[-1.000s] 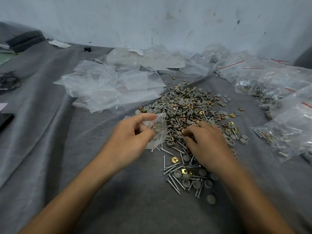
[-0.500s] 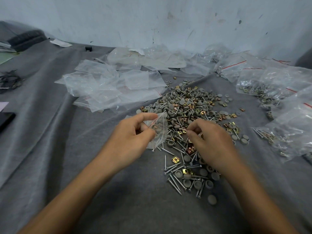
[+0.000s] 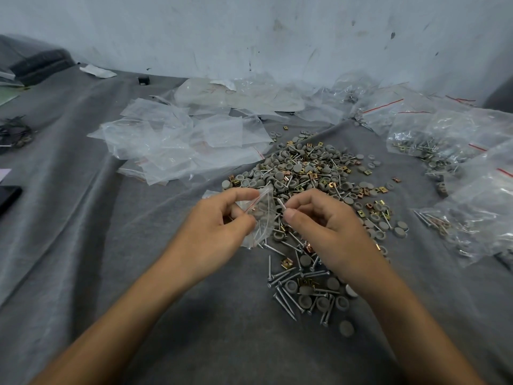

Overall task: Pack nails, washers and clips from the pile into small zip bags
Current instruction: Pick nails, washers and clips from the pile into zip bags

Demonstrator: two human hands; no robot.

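A pile of silver nails, grey round washers and brass clips lies spread on the grey cloth in front of me. My left hand pinches a small clear zip bag by its mouth, just left of the pile; a washer and a clip show inside it. My right hand pinches a nail between thumb and forefinger, its tip right at the bag's mouth. A smaller scatter of nails and washers lies under my right wrist.
Empty clear zip bags lie heaped at the left of the pile. Filled bags with red seals crowd the right side. A dark phone sits at the left edge. A pale wall bounds the back.
My right hand has lifted out of the pile with a nail and moved left to the bag's mouth. My left hand keeps holding the bag in place.
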